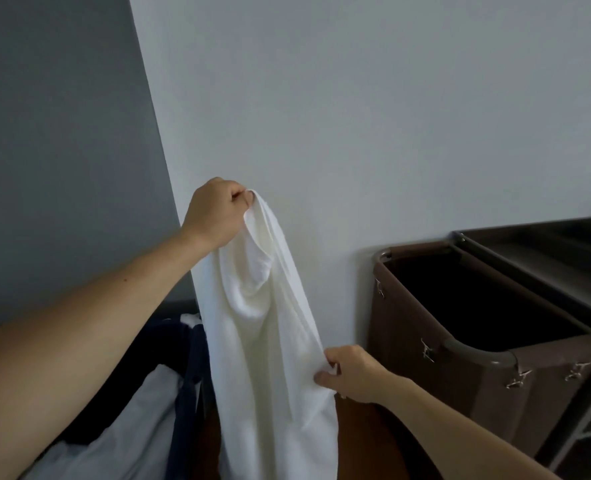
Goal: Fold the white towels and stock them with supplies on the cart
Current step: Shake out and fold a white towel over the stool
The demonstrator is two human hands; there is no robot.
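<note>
A white towel (266, 327) hangs in the air in front of the wall, draped in long folds down past the bottom of the frame. My left hand (214, 213) holds it up high, gripping its top corner. My right hand (349, 374) pinches the towel's right edge lower down, at about mid length. The cart (536, 271) stands to the right, with a metal top tray and a brown fabric bag (422, 327) hung on its near end; the bag's inside looks dark.
A dark blue bag (190, 368) holding more white linen (131, 417) sits at the lower left, partly behind my left arm. A pale wall fills the view ahead, with a grey panel on the left. Brown floor shows between the bags.
</note>
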